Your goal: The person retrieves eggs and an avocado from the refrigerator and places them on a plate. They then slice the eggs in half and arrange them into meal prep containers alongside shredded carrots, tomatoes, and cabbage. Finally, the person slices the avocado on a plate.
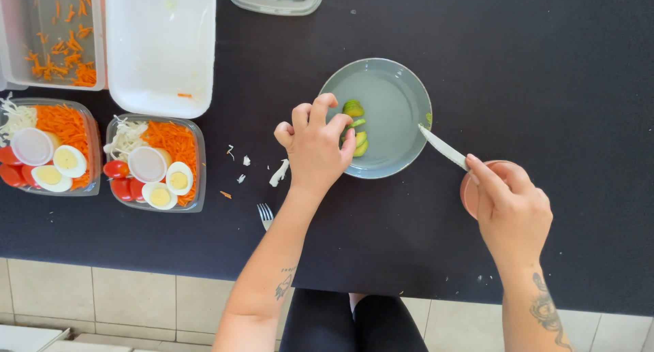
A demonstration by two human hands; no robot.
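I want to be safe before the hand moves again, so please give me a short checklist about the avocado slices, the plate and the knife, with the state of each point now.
1. Left hand reaches the avocado slices on the plate: ok, fingertips at the slices.
2. Grey plate lies fully on the black table, away from the edge: ok.
3. Knife in the right hand, blade tip resting on the plate rim, apart from the left fingers: ok.
4. Firm grip on the slices: cannot tell, fingers hide them.
5. Filled salad box open beside the plate: ok.
6. Fork clear of the left forearm: not ok, partly under it.
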